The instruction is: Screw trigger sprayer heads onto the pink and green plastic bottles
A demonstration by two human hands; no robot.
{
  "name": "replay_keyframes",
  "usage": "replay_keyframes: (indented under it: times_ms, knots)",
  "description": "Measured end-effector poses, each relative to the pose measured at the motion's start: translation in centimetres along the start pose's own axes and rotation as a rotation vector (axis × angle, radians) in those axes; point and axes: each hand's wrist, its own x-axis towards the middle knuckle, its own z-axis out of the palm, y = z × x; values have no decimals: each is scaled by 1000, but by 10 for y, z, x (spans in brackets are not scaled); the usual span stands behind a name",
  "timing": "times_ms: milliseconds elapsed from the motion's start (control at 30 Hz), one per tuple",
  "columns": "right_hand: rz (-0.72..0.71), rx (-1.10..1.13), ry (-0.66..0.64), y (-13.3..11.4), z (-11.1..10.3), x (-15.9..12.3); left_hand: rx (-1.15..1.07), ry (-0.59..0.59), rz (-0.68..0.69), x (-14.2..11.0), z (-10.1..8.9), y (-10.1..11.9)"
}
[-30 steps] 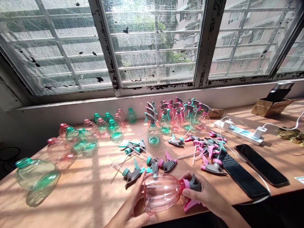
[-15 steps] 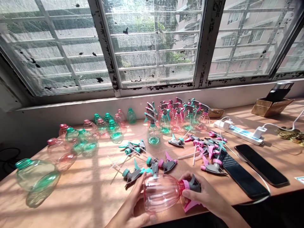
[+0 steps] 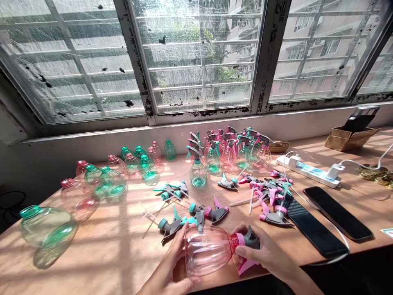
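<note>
A clear pink spray bottle (image 3: 208,250) lies sideways between my hands above the table's front edge, its neck toward the right. My left hand (image 3: 175,262) is wrapped round the bottle's base end. On the pink collar and grey spray head (image 3: 250,239) at its neck, my right hand (image 3: 258,250) is closed, with the pink trigger (image 3: 247,267) sticking out below. Just beyond the bottle lie loose spray heads, among them a teal-and-grey one (image 3: 172,226) and a pink-and-grey one (image 3: 217,212).
Open pink and green bottles (image 3: 49,229) stand at the left. Several bottles with spray heads (image 3: 198,174) stand at the back middle. More spray heads (image 3: 278,215) are piled at the right beside two phones (image 3: 337,213), a white power strip (image 3: 310,170) with cables and a small box (image 3: 350,137).
The bottle has shifted very slightly to the left at its base end. Both hands keep nearly the same place and hold, and the things on the table have not moved.
</note>
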Motion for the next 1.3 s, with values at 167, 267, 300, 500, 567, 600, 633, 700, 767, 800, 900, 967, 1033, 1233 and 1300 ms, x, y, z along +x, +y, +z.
replay_keyframes:
  times_ms: [167,267,300,500,567,600,633,700,767,800,900,967,1033,1233,1300]
  knots:
    - [5,-1,2,-3,1,0,18,-29,126,6,-4,-20]
    - [-8,-21,17,-2,0,0,-11,-53,105,8,-6,-26]
    - [-15,-29,26,-2,0,0,-17,-63,100,8,-6,-26]
    - [-10,-32,48,0,0,-1,87,-11,108,7,-8,-21]
    - [13,-24,54,-1,0,-1,60,-38,99,8,-8,-20]
    - [19,-20,55,-2,1,-1,39,-50,101,8,-7,-20]
    - [22,-15,55,-2,1,-1,21,-59,99,9,-7,-21]
    - [15,1,58,-3,1,-1,1,-63,92,9,-6,-23]
    - [9,20,62,-3,2,-2,-23,-62,81,9,-5,-25]
    - [11,28,60,-4,3,-2,-41,-64,84,9,-4,-27]
    - [17,34,55,-4,3,-2,-39,-59,114,9,-5,-28]
    - [15,29,61,-4,3,-2,29,-45,103,9,-6,-26]
    - [13,22,64,-3,2,-1,75,-41,74,9,-7,-24]
    - [2,-23,98,0,1,-1,-45,-26,76,8,-3,-27]
    - [8,-7,87,-1,1,-1,-103,-37,94,7,-3,-31]
